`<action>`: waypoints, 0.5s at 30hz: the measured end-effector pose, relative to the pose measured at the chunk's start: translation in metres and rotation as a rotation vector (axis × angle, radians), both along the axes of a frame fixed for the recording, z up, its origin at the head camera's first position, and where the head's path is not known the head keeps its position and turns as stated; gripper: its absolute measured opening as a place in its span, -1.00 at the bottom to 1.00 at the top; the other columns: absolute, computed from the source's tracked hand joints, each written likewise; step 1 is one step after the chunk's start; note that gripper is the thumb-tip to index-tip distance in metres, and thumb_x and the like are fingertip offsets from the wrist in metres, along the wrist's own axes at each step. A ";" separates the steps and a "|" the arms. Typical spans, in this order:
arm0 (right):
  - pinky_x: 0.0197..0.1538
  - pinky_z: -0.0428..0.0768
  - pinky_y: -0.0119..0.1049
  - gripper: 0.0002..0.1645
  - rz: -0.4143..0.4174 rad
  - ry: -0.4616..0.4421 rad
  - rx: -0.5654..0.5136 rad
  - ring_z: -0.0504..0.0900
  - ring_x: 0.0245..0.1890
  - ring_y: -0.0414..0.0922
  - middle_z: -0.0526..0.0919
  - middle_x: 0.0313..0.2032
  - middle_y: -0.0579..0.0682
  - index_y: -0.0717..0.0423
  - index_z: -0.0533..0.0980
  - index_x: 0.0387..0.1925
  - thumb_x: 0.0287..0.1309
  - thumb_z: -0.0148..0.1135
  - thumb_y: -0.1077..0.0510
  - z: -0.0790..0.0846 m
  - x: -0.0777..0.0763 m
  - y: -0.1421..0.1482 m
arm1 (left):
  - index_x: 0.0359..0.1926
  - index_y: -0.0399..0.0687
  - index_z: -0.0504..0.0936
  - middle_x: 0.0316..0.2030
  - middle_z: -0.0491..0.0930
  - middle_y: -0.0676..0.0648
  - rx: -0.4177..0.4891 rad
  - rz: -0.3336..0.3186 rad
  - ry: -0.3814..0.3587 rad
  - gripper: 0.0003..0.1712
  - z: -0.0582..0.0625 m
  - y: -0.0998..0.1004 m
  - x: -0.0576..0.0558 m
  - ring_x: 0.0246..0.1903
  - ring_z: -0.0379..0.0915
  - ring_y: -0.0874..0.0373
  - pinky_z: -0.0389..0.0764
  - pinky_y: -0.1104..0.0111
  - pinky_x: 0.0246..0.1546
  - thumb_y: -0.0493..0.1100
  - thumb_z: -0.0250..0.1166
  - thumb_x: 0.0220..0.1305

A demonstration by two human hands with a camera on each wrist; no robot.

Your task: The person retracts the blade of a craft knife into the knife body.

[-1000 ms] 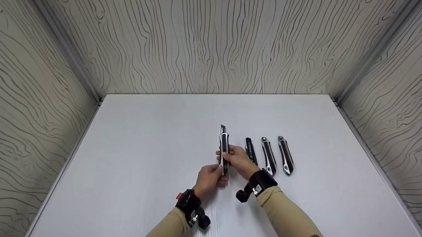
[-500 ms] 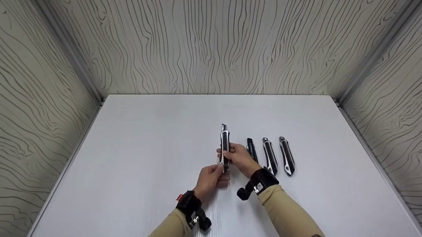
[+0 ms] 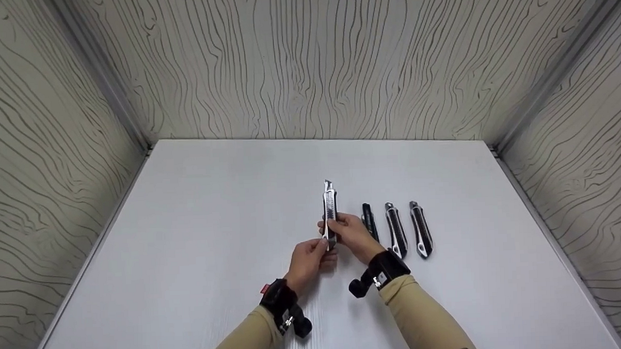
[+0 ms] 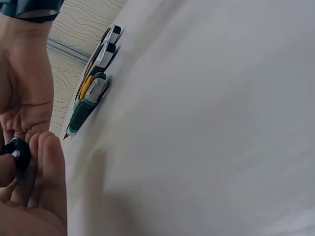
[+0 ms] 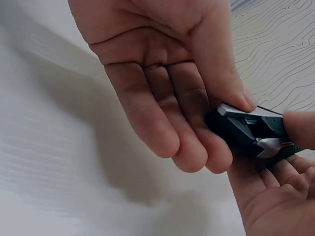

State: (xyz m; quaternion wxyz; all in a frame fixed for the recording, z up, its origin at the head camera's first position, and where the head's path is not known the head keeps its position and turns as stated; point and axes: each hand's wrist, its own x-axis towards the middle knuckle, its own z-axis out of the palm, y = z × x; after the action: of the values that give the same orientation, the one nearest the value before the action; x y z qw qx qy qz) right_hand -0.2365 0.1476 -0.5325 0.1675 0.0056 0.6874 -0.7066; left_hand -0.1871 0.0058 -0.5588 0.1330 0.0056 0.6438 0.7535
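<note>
Both hands hold a black and silver snap-off utility knife (image 3: 330, 205), its metal tip pointing away from me. My left hand (image 3: 307, 262) pinches the butt end between thumb and fingers. Farther up the handle, my right hand (image 3: 355, 236) grips it, with the thumb lying along the top face. In the right wrist view the dark end of the knife (image 5: 238, 132) sits under the left thumb. Only a small dark part of the knife (image 4: 18, 152) shows in the left wrist view, with the rest hidden by fingers.
Right of the hands lie a dark green utility knife (image 3: 369, 221), partly hidden by the right hand, and two black and silver ones, one in the middle (image 3: 396, 231) and one outermost (image 3: 421, 230). The white table (image 3: 213, 209) meets wood-patterned panels (image 3: 296, 66) at the back and sides.
The held knife has shifted slightly away from me and tilted a little, its upper face now catching more light. Both hands keep their grip, and the knives on the table stay put.
</note>
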 end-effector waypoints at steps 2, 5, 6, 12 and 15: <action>-0.04 0.63 -0.37 -0.56 -0.010 0.006 -0.001 0.66 -0.17 -0.18 0.66 -0.03 0.25 0.50 0.35 0.17 0.38 0.02 0.25 0.000 0.001 -0.001 | -0.07 -0.53 0.57 -0.28 0.71 -0.32 -0.016 0.010 -0.003 -0.58 0.000 0.001 -0.001 -0.33 0.71 0.04 0.73 0.16 -0.18 -0.16 0.03 0.48; -0.07 0.62 -0.38 -0.58 -0.020 0.009 -0.004 0.66 -0.17 -0.19 0.65 -0.02 0.29 0.50 0.36 0.15 0.39 0.02 0.26 0.000 0.002 -0.002 | -0.10 -0.56 0.57 -0.31 0.71 -0.35 -0.033 0.018 -0.011 -0.57 -0.002 0.002 -0.001 -0.39 0.70 0.07 0.73 0.19 -0.26 -0.16 0.03 0.48; -0.08 0.62 -0.39 -0.59 -0.025 0.009 -0.004 0.66 -0.18 -0.19 0.66 -0.04 0.27 0.50 0.37 0.14 0.39 0.02 0.26 -0.001 0.002 -0.002 | -0.11 -0.57 0.57 -0.32 0.71 -0.35 -0.035 0.017 -0.014 -0.57 -0.003 0.002 -0.002 -0.41 0.69 0.08 0.73 0.20 -0.29 -0.16 0.03 0.48; -0.09 0.62 -0.39 -0.61 -0.030 0.014 -0.015 0.66 -0.18 -0.18 0.69 -0.11 0.18 0.49 0.38 0.12 0.38 0.03 0.27 -0.002 0.004 -0.001 | -0.14 -0.57 0.59 -0.35 0.71 -0.34 -0.085 0.006 -0.008 -0.56 -0.005 0.002 -0.004 -0.46 0.66 0.12 0.73 0.24 -0.37 -0.16 0.03 0.48; -0.07 0.61 -0.38 -0.61 -0.013 0.026 -0.014 0.66 -0.17 -0.17 0.67 -0.08 0.23 0.49 0.38 0.12 0.38 0.03 0.27 -0.002 0.005 0.000 | -0.13 -0.55 0.60 -0.36 0.72 -0.31 -0.096 0.003 -0.012 -0.56 -0.004 0.002 -0.003 -0.44 0.68 0.10 0.73 0.23 -0.35 -0.15 0.04 0.47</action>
State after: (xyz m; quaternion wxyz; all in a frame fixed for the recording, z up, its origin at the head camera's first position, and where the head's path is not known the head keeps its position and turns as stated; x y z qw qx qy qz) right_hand -0.2318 0.1471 -0.5344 0.1541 -0.0001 0.6845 -0.7125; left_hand -0.1902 0.0077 -0.5625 0.1360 -0.0063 0.6783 0.7221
